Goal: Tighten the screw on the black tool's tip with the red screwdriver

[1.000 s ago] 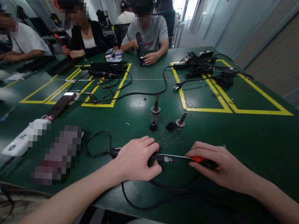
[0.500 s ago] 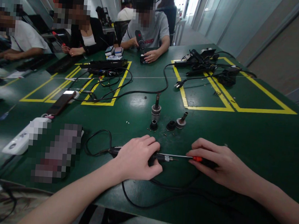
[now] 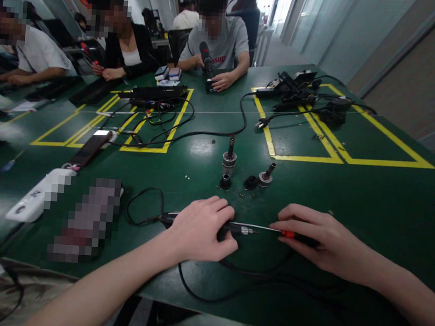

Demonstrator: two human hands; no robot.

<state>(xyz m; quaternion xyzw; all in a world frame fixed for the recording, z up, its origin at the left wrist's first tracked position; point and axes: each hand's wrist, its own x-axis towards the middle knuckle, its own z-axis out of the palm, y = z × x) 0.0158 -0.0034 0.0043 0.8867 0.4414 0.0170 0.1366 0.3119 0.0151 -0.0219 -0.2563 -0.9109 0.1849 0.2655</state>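
**Both hands on tool and screwdriver at near edge of desk**

The left hand (image 3: 200, 229) lies palm down, closed over a black corded tool (image 3: 231, 228) that rests flat on the green desk (image 3: 367, 203). Only the tool's rear end and its metal nose show past the fingers. The tool's black cord (image 3: 139, 209) loops to the left of the hand, and more cable runs beneath both wrists along the near edge.

The right hand (image 3: 320, 237) grips the handle of a screwdriver (image 3: 272, 230), fingers curled over it; a red collar shows at the thumb. The thin shaft lies level, pointing left, its tip meeting the metal nose of the tool. Whether the tip is seated cannot be told.

Just beyond the hands stand small loose parts: an upright metal spindle (image 3: 229, 158), a small black ring (image 3: 225, 182), a black cap (image 3: 250, 182) and a tilted metal fitting (image 3: 266, 177). Tiny screws lie near them, too small to count.

To the left lie a white power strip (image 3: 32, 202) and a dark phone (image 3: 89, 150). Yellow tape lines (image 3: 299, 159) mark out bays farther back, where other people sit across the desk.
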